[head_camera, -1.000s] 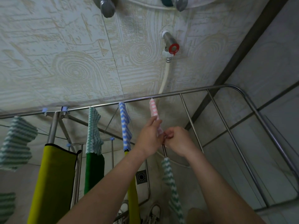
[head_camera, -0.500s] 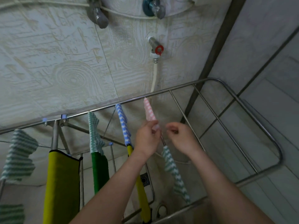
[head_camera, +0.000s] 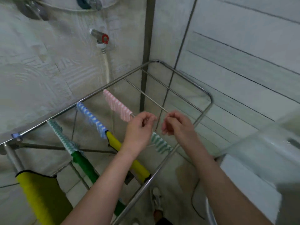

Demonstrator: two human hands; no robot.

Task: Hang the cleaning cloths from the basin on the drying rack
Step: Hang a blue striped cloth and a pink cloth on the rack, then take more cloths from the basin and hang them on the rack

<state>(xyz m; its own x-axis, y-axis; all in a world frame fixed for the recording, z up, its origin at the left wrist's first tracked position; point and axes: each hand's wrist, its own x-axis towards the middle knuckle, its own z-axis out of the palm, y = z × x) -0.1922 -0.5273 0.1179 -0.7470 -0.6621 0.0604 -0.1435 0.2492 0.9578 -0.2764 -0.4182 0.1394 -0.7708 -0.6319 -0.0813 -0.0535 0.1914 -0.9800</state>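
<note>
Against tiled walls (head_camera: 48, 62), steel drying rack (head_camera: 123, 78)

no readable text, labels, brands, numbers or signs
</note>
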